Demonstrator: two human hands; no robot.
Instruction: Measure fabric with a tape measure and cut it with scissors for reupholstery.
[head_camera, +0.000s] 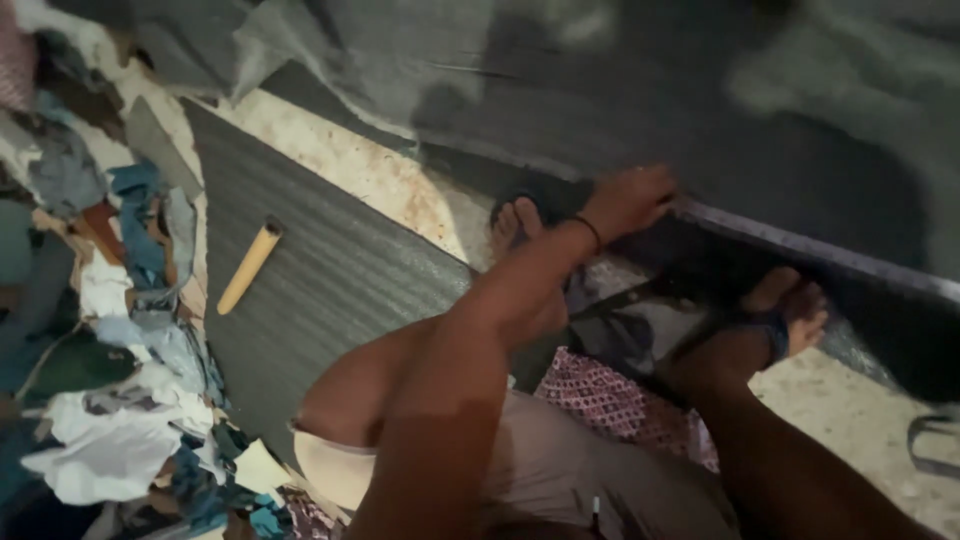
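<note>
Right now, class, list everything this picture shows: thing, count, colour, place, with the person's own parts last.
grey fabric sheet: one, dark grey, top and right
ribbed mat: one, dark grey, centre left on floor
wooden stick: one, tan, lying on the mat
fabric scraps: a heap, blue, white, grey, left edge
patterned cloth: one, pink and white, by the knees
floor: speckled, pale
sandalled feet: two, dark straps, centre
left hand: one, fingers on the sheet's edge, dark wristband
right hand: hidden; only a forearm shows
</note>
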